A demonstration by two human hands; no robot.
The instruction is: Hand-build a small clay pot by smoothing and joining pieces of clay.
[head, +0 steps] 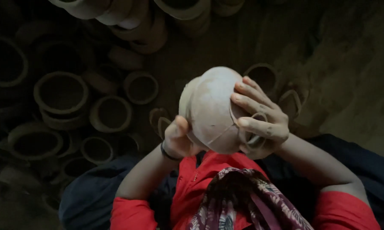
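I hold the round, pale unfired clay pot upside down above my lap. My left hand grips its rim; my right hand spreads over the wall. Support evenly; avoid denting soft clay.

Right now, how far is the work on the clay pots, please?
Done, by the look of it: many shaped clay pots stand on the dim floor at the left. In hand: one round clay pot, bottom side up, held between the left hand and the right hand, which also carries a thin ring tool. Left: this pot is not yet set down among the others; how much remains beyond that cannot be told.
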